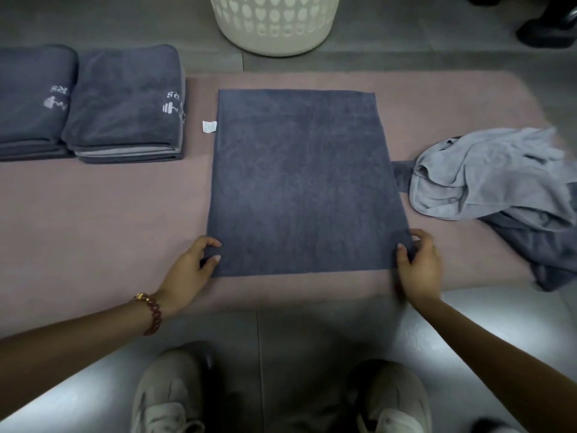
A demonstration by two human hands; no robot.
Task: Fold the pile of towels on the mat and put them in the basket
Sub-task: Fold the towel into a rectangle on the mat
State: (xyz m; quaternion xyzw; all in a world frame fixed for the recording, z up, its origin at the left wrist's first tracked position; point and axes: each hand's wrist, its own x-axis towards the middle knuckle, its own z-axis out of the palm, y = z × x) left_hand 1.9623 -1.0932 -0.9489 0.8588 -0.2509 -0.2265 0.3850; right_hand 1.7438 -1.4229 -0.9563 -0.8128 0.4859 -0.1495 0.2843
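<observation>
- Centre of the frame: one dark grey towel (306, 182) lies flat on the pink mat (109, 214), a neat rectangle with a small white label (209, 126) poking out at its upper left edge.
- The left hand (190, 273) is at the towel's near left corner, fingers curled, thumb and forefinger pinching the edge. A beaded bracelet (153, 314) sits on that wrist.
- The right hand (418, 270) is at the near right corner, thumb on top of the cloth and fingers curled round the edge, pinching it too.
- Top centre: the cream basket (274, 23) with a perforated wall stands on the grey floor (312, 339), just past the mat's far edge. Only its lower part is in frame, so what is inside it cannot be told.
- Upper left: two stacks of folded dark towels, the outer stack (31, 101) and the inner stack (125, 104), side by side and touching, white logos on top; the inner stack rests on the mat.
- Right edge: the unfolded pile (493, 173), a light grey towel crumpled over darker ones, just beside the flat towel.
- Bottom: two pale shoes (168, 392) on the floor.
</observation>
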